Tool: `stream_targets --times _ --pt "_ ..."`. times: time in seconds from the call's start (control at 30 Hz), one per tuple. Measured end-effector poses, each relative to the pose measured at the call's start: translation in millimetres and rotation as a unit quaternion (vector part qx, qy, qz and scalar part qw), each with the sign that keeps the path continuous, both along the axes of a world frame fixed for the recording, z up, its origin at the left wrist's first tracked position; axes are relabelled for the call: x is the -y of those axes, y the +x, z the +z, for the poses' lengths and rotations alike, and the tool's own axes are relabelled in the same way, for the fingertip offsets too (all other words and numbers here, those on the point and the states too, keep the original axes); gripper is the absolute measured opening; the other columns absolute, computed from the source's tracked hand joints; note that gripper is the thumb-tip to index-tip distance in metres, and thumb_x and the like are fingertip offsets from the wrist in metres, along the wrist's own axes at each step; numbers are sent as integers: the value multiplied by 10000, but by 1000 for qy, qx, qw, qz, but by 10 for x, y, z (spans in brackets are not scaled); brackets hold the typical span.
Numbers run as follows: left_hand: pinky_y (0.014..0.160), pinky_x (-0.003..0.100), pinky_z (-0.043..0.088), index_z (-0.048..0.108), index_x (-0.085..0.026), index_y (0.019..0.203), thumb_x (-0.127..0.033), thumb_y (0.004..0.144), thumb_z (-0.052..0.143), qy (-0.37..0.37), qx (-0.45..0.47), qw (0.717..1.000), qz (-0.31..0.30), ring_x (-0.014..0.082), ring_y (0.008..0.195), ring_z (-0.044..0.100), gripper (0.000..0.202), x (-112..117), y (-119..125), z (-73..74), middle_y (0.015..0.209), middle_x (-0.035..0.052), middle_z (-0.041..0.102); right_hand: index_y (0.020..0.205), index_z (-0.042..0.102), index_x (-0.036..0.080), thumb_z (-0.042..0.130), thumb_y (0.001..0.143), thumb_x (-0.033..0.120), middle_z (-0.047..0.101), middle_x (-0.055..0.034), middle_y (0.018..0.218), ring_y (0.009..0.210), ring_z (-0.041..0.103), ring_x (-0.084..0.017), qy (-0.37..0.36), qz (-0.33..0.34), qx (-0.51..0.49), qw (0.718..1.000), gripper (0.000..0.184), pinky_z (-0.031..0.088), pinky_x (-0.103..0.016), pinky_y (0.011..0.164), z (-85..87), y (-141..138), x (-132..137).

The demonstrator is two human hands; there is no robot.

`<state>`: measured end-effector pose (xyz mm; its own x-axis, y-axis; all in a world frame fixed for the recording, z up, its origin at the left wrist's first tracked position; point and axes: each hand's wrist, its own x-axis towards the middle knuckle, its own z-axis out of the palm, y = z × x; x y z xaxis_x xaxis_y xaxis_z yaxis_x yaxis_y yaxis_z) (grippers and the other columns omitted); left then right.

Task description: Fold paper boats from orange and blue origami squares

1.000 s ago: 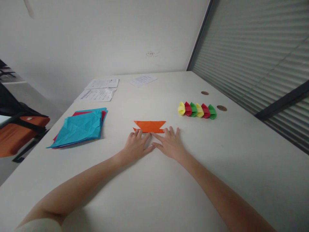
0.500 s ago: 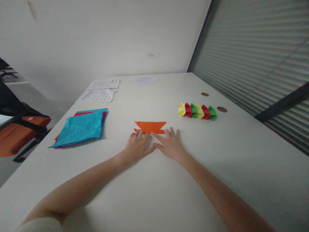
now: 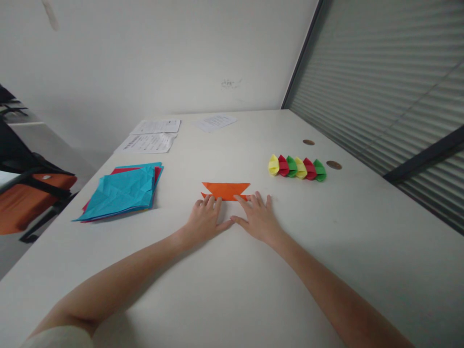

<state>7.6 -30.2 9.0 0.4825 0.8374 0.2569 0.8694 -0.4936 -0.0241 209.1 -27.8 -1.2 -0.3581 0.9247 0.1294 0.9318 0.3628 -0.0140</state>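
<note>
A folded orange paper (image 3: 225, 189) lies flat on the white table (image 3: 232, 270), shaped like a wide trapezoid with a strip along its near edge. My left hand (image 3: 203, 221) lies flat with fingers stretched out, its fingertips pressing the left part of the paper's near edge. My right hand (image 3: 255, 217) also lies flat and open, fingertips on the right part of that edge. Neither hand grips anything.
A stack of blue and red paper sheets (image 3: 122, 192) lies at the left. A row of several small folded paper pieces (image 3: 297, 167) in yellow, red and green stands at the right. Printed white sheets (image 3: 148, 140) lie at the back. An orange chair (image 3: 21, 198) stands left of the table.
My right index finger has slid to the right along the paper's near edge. The left hand has stayed almost still.
</note>
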Motion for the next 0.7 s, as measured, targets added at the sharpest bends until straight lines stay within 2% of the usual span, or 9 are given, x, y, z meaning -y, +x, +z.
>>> stream_targets --times 0.27,0.43,0.6,0.7 --pt "833 442 438 609 -101 1118 -694 880 375 8 -24 999 29 331 992 594 680 5 -22 -32 1060 196 616 1345 549 206 336 930 646 563 -143 1360 1347 375 -377 10 7 -28 1000 641 135 -663 1102 5 75 -40" --pt "860 462 415 662 -77 1023 -702 881 365 17 -53 997 59 334 951 604 707 -34 -63 7 989 209 635 1195 658 202 388 969 520 632 -107 1284 1293 459 -308 30 20 -50 998 474 114 -609 1137 10 132 -88" --pt "843 461 421 696 -106 948 -670 897 376 9 -73 995 65 323 927 609 651 -52 -68 33 962 200 650 1029 728 211 421 980 367 678 -78 1209 1201 528 -240 35 10 -87 996 348 238 -485 1112 7 174 -124" --pt "908 490 406 695 -99 973 -640 909 388 12 -53 996 64 333 966 609 625 -64 -73 10 976 206 661 1013 733 198 454 965 354 699 -88 1127 1144 540 -233 56 6 -92 994 323 276 -432 1080 12 202 -141"
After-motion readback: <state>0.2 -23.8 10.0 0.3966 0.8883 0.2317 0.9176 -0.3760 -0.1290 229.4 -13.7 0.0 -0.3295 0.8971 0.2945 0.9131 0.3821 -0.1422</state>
